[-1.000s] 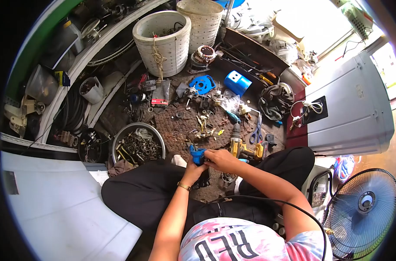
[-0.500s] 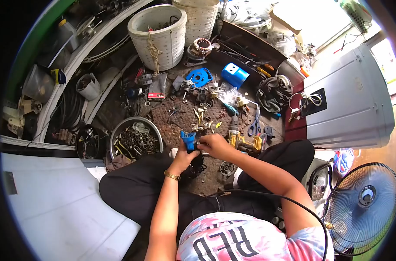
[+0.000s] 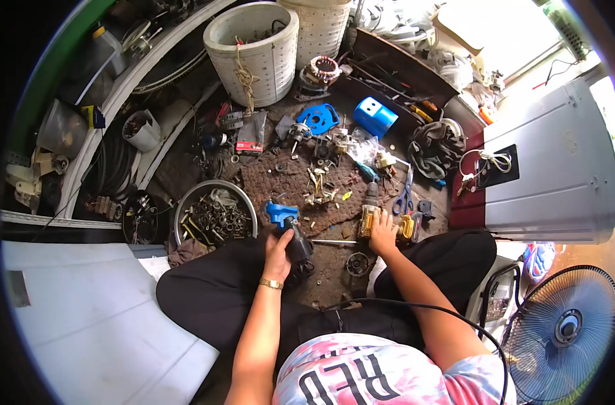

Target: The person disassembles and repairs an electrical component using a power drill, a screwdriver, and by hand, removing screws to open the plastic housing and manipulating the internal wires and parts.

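Left hand (image 3: pixel 277 251): clenched. A blue-and-black power tool body (image 3: pixel 298 244) is gripped by its black section, fingers wrapped round, thumb on top; blue end pointed away from the person. Tool is held over the near part of the brown mat (image 3: pixel 263 181), toward its left edge.

Right hand (image 3: pixel 383 231): laid on the yellow drill (image 3: pixel 369 214), fingers slightly spread and bent over the housing. Contact is seen; whether the grip is closed round it can't be made out. Drill is placed near the mat's right edge, chuck pointed at the far edge.

Counts:
- Drill: 1.
- Scissors (image 3: pixel 404 194): 1 pair, just right of the drill.
- Thin metal rod (image 3: pixel 336 241): 1, between the hands.
- Round metal part (image 3: pixel 357 264): 1, on the near side of the rod.
- Metal bowl (image 3: pixel 254 217): 1, by the mat's left edge, filled with small parts, too many to count.
- Blue cylinder (image 3: pixel 375 117): 1; blue plate (image 3: pixel 318 119): 1. Both past the mat's far edge.
- Wound stator (image 3: pixel 324 69): 1, farther back.
- Large perforated tubs (image 3: pixel 270 79): 2, side by side behind.
- Fan (image 3: pixel 557 337): 1, at the person's right.
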A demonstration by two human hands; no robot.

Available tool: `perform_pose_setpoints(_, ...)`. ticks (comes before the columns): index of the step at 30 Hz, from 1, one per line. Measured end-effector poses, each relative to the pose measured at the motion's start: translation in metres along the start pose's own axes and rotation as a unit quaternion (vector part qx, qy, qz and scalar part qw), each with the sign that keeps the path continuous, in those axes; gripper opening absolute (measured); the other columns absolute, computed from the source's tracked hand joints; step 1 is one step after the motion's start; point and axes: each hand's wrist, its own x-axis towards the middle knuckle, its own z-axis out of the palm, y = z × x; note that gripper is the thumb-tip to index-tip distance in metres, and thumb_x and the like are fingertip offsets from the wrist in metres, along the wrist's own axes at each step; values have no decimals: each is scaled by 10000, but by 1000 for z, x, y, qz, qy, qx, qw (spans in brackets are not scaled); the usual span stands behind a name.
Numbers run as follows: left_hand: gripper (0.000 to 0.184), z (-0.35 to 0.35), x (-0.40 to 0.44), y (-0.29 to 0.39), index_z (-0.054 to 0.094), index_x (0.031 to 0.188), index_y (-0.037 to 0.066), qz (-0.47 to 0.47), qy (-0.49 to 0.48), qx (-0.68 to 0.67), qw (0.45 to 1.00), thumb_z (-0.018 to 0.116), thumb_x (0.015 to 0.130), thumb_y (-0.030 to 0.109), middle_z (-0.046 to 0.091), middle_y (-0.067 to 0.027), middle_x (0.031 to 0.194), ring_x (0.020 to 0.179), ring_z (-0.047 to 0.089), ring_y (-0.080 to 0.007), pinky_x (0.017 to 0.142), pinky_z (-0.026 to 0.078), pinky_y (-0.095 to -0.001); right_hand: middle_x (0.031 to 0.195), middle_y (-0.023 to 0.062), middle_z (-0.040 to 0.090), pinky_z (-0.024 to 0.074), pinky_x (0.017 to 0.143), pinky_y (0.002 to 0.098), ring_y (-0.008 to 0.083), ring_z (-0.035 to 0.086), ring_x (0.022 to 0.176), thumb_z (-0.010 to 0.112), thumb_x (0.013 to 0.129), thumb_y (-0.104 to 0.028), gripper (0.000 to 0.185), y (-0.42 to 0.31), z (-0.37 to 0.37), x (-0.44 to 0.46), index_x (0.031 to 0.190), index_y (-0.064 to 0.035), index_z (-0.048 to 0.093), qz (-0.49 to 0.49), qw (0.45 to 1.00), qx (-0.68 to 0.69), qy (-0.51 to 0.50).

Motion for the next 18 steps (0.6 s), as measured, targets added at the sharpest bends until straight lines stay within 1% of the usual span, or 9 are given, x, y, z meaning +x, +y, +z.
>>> perform_pose_setpoints(1,323,-5,1,-5,544,1220,43,-14,8,-12,1000,621,918,129,648,-81,1089,927,635,-178,823,544,-355,1524,245,263,284,1033,674,461,325,1366,619,788,-129,787,3,6,-5,1486,-30,270,-6,1000,-18,11)
perform_pose_setpoints(2,318,-7,5,-8,547,1213,39,-25,14,-24,999,622,918,132,648,-82,1084,929,634,-179,825,543,-356,1520,221,274,284,1028,677,448,351,1343,615,805,-126,805,5,10,-3,1511,-99,229,-15,998,-43,35)
perform_pose_setpoints(6,329,-6,10,-7,557,1193,18,-66,20,-56,996,591,940,227,645,-80,1056,934,633,-187,827,540,-354,1488,187,322,329,1020,640,412,443,1270,588,850,-121,849,29,19,11,1544,-238,113,-13,1000,-6,-15)
perform_pose_setpoints(9,366,-3,7,-6,577,1147,25,-99,34,-96,990,578,931,320,640,-87,1039,952,627,-198,852,527,-348,1487,188,330,384,997,573,384,470,1255,665,754,-45,959,43,30,24,1535,-178,124,-18,999,31,0)
perform_pose_setpoints(11,360,1,5,-4,588,1108,33,-129,48,-153,979,589,915,337,638,-91,1033,956,623,-200,863,521,-345,1385,167,423,446,885,543,382,538,1148,718,693,-63,1023,51,29,34,1531,-185,143,-29,998,63,-5)
perform_pose_setpoints(13,354,-8,9,-13,586,1061,55,-116,68,-116,984,594,898,370,645,-80,973,885,636,-191,792,540,-342,1308,156,473,464,831,530,375,559,1103,735,667,-83,1027,48,2,29,1521,-188,174,-41,994,91,-46)
perform_pose_setpoints(14,349,-16,14,-17,585,1054,61,-115,73,-107,985,594,899,373,647,-76,959,865,639,-188,771,544,-343,1185,153,513,476,797,515,382,583,1032,748,623,-85,1015,44,-5,26,1491,-182,232,-61,993,100,4)
perform_pose_setpoints(17,308,-12,13,-13,579,1036,78,-58,105,-54,991,590,913,361,654,-62,906,792,643,-165,698,548,-322,1150,142,514,499,748,480,388,608,933,755,594,-87,1052,22,-51,18,1496,-193,223,-57,985,161,-16)
perform_pose_setpoints(18,291,-10,16,-10,576,1030,80,-37,107,-39,993,598,913,346,657,-60,899,778,641,-157,693,543,-306,1115,138,570,516,750,430,347,638,891,769,631,-113,973,19,-64,11,1467,-183,276,-89,973,210,20)
